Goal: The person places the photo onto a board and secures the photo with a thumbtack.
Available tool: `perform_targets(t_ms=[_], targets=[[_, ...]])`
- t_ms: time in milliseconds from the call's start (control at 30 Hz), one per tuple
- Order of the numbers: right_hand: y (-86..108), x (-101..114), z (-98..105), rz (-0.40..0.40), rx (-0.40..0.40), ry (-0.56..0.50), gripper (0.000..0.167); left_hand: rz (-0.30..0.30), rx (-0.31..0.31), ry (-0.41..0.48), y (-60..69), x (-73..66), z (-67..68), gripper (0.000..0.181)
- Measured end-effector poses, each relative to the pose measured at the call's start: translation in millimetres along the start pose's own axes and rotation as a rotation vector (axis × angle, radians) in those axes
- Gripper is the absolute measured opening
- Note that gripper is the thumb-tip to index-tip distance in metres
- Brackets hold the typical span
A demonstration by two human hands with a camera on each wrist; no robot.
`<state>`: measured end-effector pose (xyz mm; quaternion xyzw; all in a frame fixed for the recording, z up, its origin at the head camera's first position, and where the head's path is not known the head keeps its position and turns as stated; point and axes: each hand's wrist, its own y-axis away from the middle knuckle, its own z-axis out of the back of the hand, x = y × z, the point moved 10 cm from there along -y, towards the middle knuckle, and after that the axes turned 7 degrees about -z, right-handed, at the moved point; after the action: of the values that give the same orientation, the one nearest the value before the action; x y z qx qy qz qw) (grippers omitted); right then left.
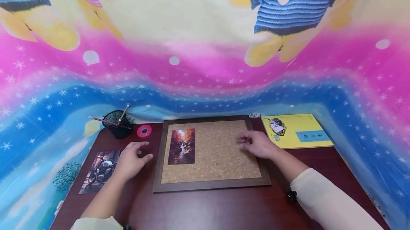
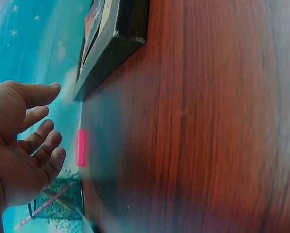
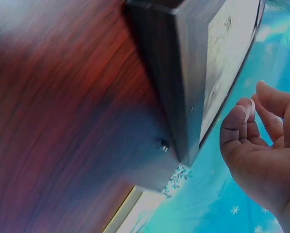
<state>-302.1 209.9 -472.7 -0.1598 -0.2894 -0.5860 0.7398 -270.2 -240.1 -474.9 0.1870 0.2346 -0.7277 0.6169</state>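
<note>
A framed cork board [image 1: 224,162] lies on the dark red table, with a canyon picture card [image 1: 181,146] on its left part. My left hand [image 1: 132,158] hovers left of the frame, fingers loosely bent and nothing held; the left wrist view shows the same hand [image 2: 28,141] with thumb and fingers apart. Over the board's right part is my right hand [image 1: 257,144], its fingers bent and thumb near them, with no object visible between them. In the right wrist view that hand [image 3: 261,145] appears beside the frame [image 3: 191,87], fingers loosely curved.
Left of the board, a motorcycle picture [image 1: 100,169] lies partly behind my left forearm. A black mesh pen cup [image 1: 118,130] with pencils and a pink tape roll [image 1: 144,131] stand at the back left. At the back right lies a yellow book [image 1: 296,121].
</note>
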Motion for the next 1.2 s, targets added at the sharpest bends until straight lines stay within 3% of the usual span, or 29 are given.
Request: perform_targets(t_ms=[967, 1200], targets=[[28.9, -66, 49, -0.104, -0.049, 0.028, 0.031, 0.117, -0.019, -0.074, 24.6, 71.4, 49.9, 0.057], [34.9, -80, 57, -0.140, -0.060, 0.015, 0.026, 0.113, 0.025, -0.091, 32.3, 86.4, 59.1, 0.059]])
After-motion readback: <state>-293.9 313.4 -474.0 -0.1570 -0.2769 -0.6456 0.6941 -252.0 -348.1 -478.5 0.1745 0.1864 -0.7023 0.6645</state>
